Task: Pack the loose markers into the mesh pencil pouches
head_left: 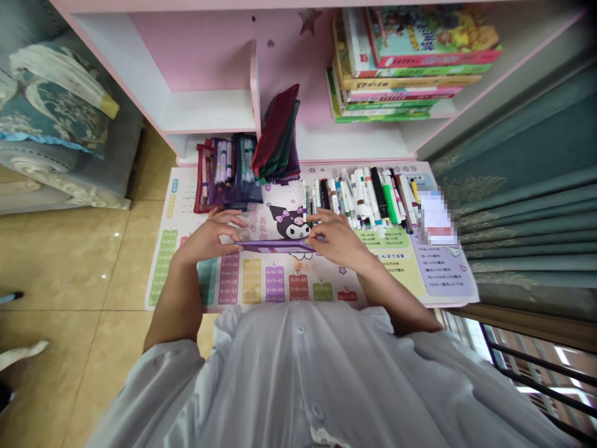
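Observation:
A slim purple zip pouch [275,247] stretches lengthwise between my hands, seen mostly along its top edge. My left hand [208,235] pinches its left end between thumb and fingers. At the opposite end, my right hand [336,238] has thumb and index finger closed on the pouch near the zipper. What lies inside the pouch is hidden. Just beyond my right hand lie many loose markers [359,196], mostly white with coloured caps. Filled mesh pouches [226,168] holding markers rest beyond my left hand, and a stack of red, green and purple mesh pouches [280,134] leans beside them.
A printed desk mat [275,298] with times tables covers the desk. Behind it rises a pink and white shelf [209,112] with a pile of books [396,81]. A partly blurred phone [437,218] lies at right, near a teal curtain [522,180].

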`<state>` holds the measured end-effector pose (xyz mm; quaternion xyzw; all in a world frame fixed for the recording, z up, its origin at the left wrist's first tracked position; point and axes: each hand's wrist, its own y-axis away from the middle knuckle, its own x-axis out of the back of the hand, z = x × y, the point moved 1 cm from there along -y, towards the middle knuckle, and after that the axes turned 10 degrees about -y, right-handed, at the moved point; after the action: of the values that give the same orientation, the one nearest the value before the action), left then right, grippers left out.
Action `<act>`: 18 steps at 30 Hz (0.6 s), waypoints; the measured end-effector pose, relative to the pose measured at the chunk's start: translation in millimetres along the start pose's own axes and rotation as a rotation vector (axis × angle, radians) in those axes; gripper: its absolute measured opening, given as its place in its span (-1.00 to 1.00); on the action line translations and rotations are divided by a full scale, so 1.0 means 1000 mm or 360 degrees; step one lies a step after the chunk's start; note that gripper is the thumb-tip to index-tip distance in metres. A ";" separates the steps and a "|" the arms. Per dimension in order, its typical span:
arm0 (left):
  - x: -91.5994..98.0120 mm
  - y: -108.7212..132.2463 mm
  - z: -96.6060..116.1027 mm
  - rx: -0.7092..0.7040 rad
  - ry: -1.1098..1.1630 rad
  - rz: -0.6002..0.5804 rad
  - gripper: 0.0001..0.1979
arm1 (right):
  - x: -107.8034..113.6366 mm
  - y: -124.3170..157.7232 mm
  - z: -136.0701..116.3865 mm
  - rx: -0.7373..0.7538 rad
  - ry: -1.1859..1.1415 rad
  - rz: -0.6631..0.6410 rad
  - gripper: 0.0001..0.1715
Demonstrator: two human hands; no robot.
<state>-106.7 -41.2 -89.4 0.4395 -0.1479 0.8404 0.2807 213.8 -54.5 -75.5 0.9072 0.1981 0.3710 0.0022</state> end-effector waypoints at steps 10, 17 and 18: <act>0.001 0.001 0.000 0.0000 -0.0008 -0.0013 -0.76 | 0.005 0.003 0.008 0.0010 0.0013 0.0028 -0.75; 0.000 0.001 -0.001 0.0006 -0.0028 -0.0013 -0.75 | 0.010 0.005 0.009 -0.0001 0.0026 0.0032 -0.73; 0.000 0.001 -0.002 0.0007 -0.0029 -0.0016 -0.75 | 0.010 0.005 0.010 -0.0006 0.0028 0.0037 -0.73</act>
<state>-108.2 -41.2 -90.6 0.4485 -0.1462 0.8353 0.2826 228.8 -54.4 -75.0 0.9062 0.1867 0.3794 -0.0021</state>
